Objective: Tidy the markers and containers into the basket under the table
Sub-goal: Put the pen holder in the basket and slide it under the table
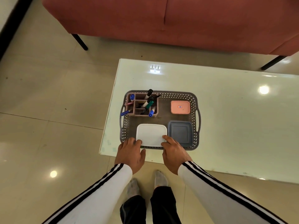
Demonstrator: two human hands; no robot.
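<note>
A grey perforated basket (194, 101) sits on the glass table (234, 130) near its left end. Inside it, at the back left, stands a brown divided holder (138, 110) with several markers (149, 102) sticking up. A small pink container (180, 107) lies at the back right and a grey-blue lidded container (180, 132) at the front right. At the front left is a white lidded container (151, 134). My left hand (131, 154) grips its near left corner. My right hand (174, 154) grips its near right corner, beside the grey-blue container.
A red sofa (178, 21) on black legs stands beyond the table. Beige tiled floor (56, 102) spreads to the left. My feet in socks (145, 183) are at the table's near edge.
</note>
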